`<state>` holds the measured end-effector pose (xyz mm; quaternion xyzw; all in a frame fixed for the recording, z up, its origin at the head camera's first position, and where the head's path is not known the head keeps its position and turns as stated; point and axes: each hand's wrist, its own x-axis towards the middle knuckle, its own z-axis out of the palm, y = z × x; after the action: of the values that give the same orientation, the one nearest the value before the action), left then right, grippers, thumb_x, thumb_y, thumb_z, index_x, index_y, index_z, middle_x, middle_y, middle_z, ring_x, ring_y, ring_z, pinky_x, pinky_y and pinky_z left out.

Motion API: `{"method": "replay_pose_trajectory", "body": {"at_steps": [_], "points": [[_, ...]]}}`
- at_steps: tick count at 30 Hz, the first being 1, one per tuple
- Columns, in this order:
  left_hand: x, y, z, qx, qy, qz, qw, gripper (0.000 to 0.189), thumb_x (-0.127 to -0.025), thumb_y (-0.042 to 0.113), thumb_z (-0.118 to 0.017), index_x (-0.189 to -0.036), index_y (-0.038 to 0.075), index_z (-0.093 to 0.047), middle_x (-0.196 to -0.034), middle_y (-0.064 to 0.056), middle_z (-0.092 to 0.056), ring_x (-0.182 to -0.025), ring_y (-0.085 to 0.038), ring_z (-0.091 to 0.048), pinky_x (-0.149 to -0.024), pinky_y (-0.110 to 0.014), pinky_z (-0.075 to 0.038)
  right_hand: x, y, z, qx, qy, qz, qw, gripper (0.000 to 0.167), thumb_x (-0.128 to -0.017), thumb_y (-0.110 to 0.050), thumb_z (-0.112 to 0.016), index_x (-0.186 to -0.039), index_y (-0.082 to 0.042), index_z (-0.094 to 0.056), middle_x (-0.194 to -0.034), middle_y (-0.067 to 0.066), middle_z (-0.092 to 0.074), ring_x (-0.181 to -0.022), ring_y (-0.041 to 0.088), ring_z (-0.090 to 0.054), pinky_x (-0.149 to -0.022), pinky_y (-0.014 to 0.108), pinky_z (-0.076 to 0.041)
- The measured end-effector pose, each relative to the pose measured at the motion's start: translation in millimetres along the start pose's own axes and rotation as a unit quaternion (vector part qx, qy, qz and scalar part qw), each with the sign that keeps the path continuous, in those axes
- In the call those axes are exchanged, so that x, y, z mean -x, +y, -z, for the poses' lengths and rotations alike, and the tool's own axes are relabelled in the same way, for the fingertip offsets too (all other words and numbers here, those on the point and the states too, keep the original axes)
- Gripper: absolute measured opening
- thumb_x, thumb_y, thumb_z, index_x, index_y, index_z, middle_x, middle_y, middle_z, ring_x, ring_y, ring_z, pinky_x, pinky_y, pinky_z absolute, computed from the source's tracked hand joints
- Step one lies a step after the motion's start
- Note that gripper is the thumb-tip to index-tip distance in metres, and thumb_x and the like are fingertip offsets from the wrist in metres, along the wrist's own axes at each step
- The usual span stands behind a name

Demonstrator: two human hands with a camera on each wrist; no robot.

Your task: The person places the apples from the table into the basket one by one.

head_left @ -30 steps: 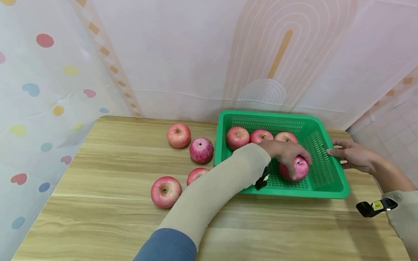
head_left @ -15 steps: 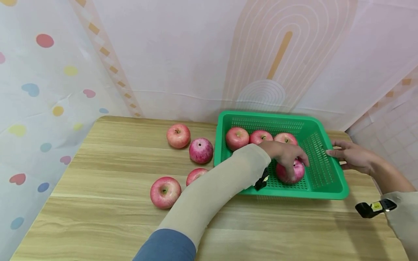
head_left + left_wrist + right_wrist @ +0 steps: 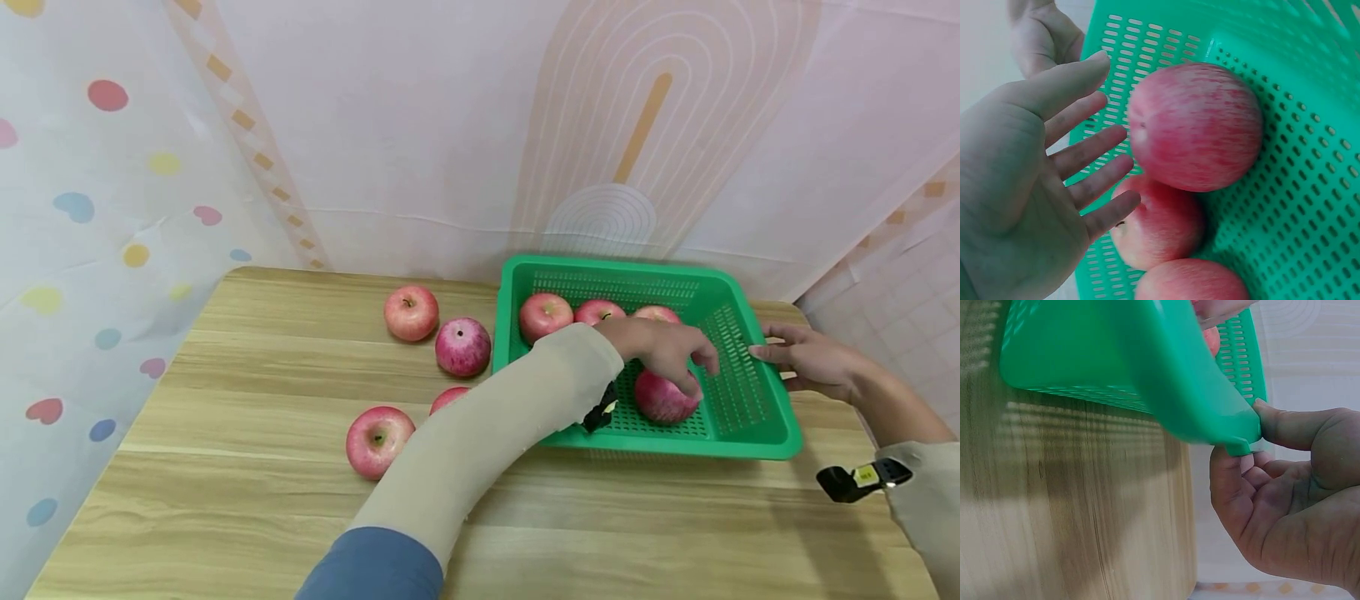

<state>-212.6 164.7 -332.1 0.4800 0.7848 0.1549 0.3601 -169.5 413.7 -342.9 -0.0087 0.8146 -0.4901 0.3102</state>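
My left hand hovers just above an apple lying in the near part of the green plastic basket. In the left wrist view the fingers of the left hand are spread and the palm is bare, beside the large striped apple. Behind it in the basket sits a row of apples, partly covered by the hand and forearm in the head view. My right hand holds the basket's right rim. The right wrist view shows its thumb and fingers pinching the rim.
Left of the basket, several apples stand on the wooden table: a pale red one, a darker one, a near one, and one partly behind the left sleeve. A patterned wall cloth hangs behind the table.
The left hand has set the apple down, shifted slightly left and toward the near side, then let go and lifted a little with its fingers loosening. The right hand stays on the rim.
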Motion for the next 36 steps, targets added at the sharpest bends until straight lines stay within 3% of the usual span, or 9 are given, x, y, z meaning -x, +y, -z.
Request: {"method": "replay_pose_trajectory", "body": {"at_steps": [9,17,27,36], "points": [[14.5,13.4,16.1,-0.047,-0.014,0.012,0.9987,0.055,-0.100,0.036,-0.065,-0.150,0.021,-0.049,-0.151,0.008,-0.044,-0.139,-0.003,-0.037,-0.105,-0.013,-0.033,-0.6,3.2,3.2,0.001,0.000,0.002,1.0000,0.015,-0.110,-0.013,-0.043,-0.124,-0.012,-0.050,-0.103,-0.002,-0.069,-0.092,0.016,-0.070,-0.079,0.039,-0.060],[37.6,14.6,29.3,-0.051,0.008,0.001,0.9987,0.055,-0.100,0.038,-0.064,-0.150,0.021,-0.049,-0.151,0.010,-0.046,-0.141,-0.004,-0.036,-0.108,-0.013,-0.031,0.5,1.2,2.8,0.001,0.002,-0.002,1.0000,0.014,-0.110,-0.012,-0.042,-0.122,-0.011,-0.050,-0.102,-0.001,-0.068,-0.091,0.015,-0.070,-0.078,0.038,-0.060],[61.3,16.7,37.7,-0.080,0.030,-0.034,0.9957,0.056,-0.101,0.043,-0.062,-0.150,0.019,-0.048,-0.152,0.009,-0.045,-0.142,-0.003,-0.035,-0.111,-0.015,-0.028,0.8,-1.8,2.2,0.003,0.006,-0.010,0.9999,0.014,-0.111,-0.011,-0.041,-0.121,-0.011,-0.050,-0.102,-0.002,-0.068,-0.091,0.014,-0.070,-0.078,0.037,-0.060],[89.2,13.0,42.6,-0.066,0.058,-0.038,0.9954,0.065,-0.099,0.051,-0.060,-0.154,0.023,-0.042,-0.158,0.010,-0.037,-0.144,0.000,-0.029,-0.111,-0.014,-0.026,1.3,0.4,1.7,0.015,0.014,-0.013,0.9997,0.024,-0.111,-0.013,-0.042,-0.130,0.000,-0.043,-0.103,0.000,-0.068,-0.092,0.015,-0.070,-0.080,0.038,-0.059]]}}
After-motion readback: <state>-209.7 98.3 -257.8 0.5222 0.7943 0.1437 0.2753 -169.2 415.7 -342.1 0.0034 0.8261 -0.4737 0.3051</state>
